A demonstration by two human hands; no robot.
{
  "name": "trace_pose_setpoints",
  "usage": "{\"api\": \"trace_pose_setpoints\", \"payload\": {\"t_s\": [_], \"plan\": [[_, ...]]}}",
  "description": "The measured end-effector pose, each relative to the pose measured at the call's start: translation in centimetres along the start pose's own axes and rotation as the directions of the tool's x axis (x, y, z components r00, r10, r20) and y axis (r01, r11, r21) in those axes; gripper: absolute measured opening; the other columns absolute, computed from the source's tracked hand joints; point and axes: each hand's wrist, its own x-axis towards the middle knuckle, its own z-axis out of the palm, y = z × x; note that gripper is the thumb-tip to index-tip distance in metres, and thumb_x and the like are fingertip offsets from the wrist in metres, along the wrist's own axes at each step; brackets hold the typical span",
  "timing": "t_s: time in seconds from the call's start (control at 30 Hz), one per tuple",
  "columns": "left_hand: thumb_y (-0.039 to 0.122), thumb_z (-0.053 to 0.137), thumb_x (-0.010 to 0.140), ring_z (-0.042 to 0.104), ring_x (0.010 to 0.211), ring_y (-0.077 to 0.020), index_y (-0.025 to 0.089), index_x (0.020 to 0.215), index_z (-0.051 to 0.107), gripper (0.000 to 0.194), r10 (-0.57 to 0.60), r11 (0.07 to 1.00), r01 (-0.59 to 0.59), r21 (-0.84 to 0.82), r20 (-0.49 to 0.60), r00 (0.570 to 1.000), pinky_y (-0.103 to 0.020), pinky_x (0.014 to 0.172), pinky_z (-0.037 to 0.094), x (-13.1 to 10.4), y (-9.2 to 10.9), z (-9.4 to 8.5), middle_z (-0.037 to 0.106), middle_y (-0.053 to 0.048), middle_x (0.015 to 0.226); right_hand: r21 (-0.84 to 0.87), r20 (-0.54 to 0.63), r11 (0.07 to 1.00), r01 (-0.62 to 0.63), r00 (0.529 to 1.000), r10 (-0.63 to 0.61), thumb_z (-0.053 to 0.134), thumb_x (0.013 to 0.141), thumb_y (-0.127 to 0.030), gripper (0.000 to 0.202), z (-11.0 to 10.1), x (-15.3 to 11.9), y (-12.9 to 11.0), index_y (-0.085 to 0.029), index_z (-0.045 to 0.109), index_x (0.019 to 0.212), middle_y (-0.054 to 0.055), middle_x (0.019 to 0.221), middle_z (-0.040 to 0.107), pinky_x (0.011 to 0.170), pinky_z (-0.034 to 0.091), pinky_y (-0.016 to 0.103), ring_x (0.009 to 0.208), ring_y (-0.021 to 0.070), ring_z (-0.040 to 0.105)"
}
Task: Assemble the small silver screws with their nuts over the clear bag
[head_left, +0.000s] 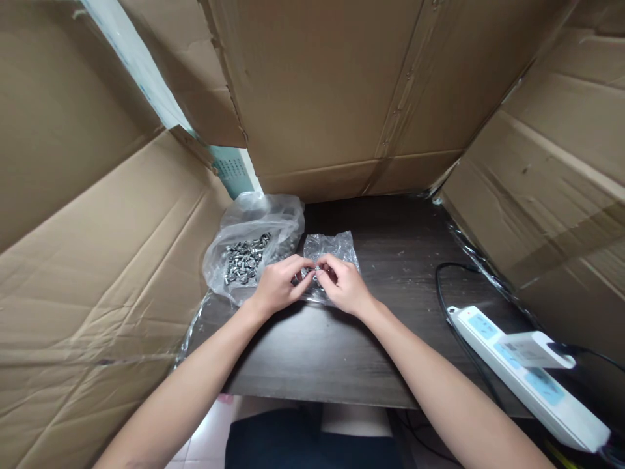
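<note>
Cardboard walls point(332, 85) enclose a dark tabletop point(336, 355). The left hand point(279, 284) and right hand point(347, 286) meet, both pinching a small metal piece point(317, 268) over a clear bag point(336, 243); leftward, a larger bag point(254, 210) holds screws point(244, 260).

A head-worn camera looks forward and down from above the wearer's lap point(278, 440), the left hand point(279, 284) and right hand point(347, 286) mid-frame, dark wood-grain tabletop point(332, 358) near, cardboard panel point(317, 85) beyond.
</note>
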Motion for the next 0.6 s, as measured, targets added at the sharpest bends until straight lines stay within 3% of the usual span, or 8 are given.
{"api": "trace_pose_setpoints", "payload": {"t_s": [0.3,0.6], "plan": [[0.026,0.055,0.096,0.064,0.066,-0.0118,0.018,0.102,0.067,0.015,-0.020,1.000,0.020,0.002,-0.005,1.000,-0.024,0.066,0.050,-0.02,0.12,0.03,0.072,-0.003,0.089,-0.045,0.013,0.999,0.002,1.000,-0.002,0.048,0.097,-0.028,0.019,-0.01,0.02,-0.24,-0.021,0.061,0.085,0.000,0.068,0.061,0.060,0.037,0.027,0.059,0.0144,0.052],[0.025,0.055,0.096,0.063,0.067,-0.0121,0.018,0.103,0.066,0.016,-0.023,1.000,0.023,-0.003,-0.009,1.000,-0.025,0.067,0.051,-0.07,0.12,0.06,0.071,-0.004,0.089,-0.005,0.010,1.000,-0.011,1.000,0.011,0.051,0.094,-0.025,0.011,-0.04,-0.01,-0.07,-0.021,0.061,0.095,-0.001,0.068,0.060,0.060,0.038,0.026,0.059,0.0150,0.052]]}}
